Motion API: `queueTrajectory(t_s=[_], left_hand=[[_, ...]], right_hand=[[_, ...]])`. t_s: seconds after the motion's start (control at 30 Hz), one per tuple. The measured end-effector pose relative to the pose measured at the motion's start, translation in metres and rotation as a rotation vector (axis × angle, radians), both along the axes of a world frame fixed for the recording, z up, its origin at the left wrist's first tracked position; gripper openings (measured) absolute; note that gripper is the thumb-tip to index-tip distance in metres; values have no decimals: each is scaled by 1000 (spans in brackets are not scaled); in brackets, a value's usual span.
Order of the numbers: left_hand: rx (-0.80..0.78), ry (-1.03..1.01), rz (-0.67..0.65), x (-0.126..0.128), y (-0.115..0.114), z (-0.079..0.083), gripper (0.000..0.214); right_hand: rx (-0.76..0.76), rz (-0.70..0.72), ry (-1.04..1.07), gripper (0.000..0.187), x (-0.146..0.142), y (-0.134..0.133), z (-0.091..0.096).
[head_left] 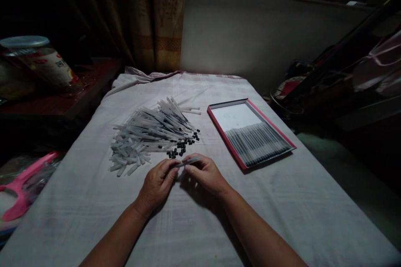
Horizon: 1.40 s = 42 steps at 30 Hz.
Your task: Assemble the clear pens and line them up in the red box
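My left hand (pixel 158 183) and my right hand (pixel 203 172) meet over the white cloth (pixel 194 225), both pinched on one clear pen (pixel 188 161) held level between them. Just beyond my fingers lies a loose heap of clear pens (pixel 153 131) with several small black caps (pixel 181 147) scattered at its near right edge. To the right sits a flat red-rimmed box (pixel 224 131) with a neat row of pens (pixel 257 144) laid side by side in its near half.
A plastic jar (pixel 37 60) with a white lid lies on the dark red shelf at left. A pink plastic object (pixel 23 179) sits low at the left edge. A curtain (pixel 156 16) hangs behind; dark clutter fills the right side.
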<state>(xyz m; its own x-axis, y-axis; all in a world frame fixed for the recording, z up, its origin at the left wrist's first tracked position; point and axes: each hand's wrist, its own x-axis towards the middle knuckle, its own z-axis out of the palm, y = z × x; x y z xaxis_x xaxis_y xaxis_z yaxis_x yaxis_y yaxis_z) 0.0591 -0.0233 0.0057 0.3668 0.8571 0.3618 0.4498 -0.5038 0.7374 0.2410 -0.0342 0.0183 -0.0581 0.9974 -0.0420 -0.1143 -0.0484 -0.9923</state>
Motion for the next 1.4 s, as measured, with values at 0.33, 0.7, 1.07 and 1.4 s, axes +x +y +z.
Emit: queueTrajectory(t_s=[0.33,0.7,1.07,1.4], left_hand=[[-104,-56,78,-6,3,-5,31],[-66,-1,85,-3,5,-7,29],[-88,-18,90,-4,4,-2,27],[-207,-141,137,-7,6,1,27]], right_hand=[[153,-657,-874,33,173,39,48],[-158,-218,-1675,38,190,38,21],[-65,-348,-1654,35,184,28,24],[179,-67,-1448,26,75,60,33]])
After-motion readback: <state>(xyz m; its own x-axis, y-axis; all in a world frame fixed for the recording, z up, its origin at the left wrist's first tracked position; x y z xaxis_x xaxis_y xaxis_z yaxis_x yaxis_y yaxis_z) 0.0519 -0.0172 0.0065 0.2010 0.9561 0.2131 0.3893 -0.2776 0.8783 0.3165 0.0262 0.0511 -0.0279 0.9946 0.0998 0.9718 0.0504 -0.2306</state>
